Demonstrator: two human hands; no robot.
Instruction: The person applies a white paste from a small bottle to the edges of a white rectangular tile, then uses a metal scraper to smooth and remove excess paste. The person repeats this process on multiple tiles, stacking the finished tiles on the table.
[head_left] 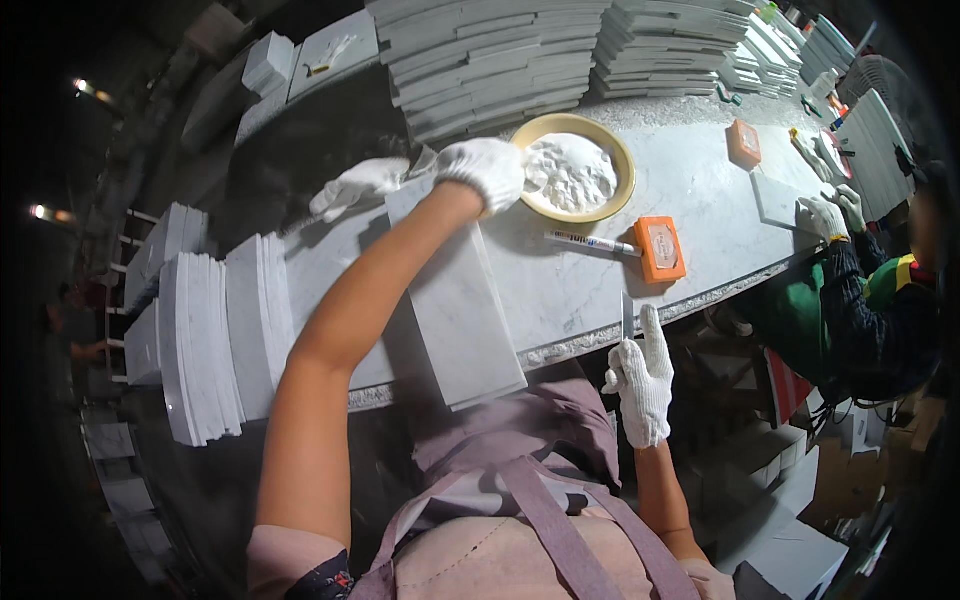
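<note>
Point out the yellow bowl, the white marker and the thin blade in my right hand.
Yellow bowl (pixel 625 166): head view, inner wall, right side.
White marker (pixel 593 242): head view, middle of the barrel.
Thin blade (pixel 628 315): head view, middle of its exposed part.

Long pale slab (pixel 462 315) lying flat, near end poking off the worktop (pixel 570 285), yellowish bowl (pixel 626 180) of lumpy white powder (pixel 575 172) at its 1 o'clock, thin blade (pixel 627 312) at 3, pointing to 12.

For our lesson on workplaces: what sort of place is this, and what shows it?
Probably a stone or tile workshop: slabs are stacked along the bench, a bowl holds white material, and a gloved co-worker is there too.
</note>
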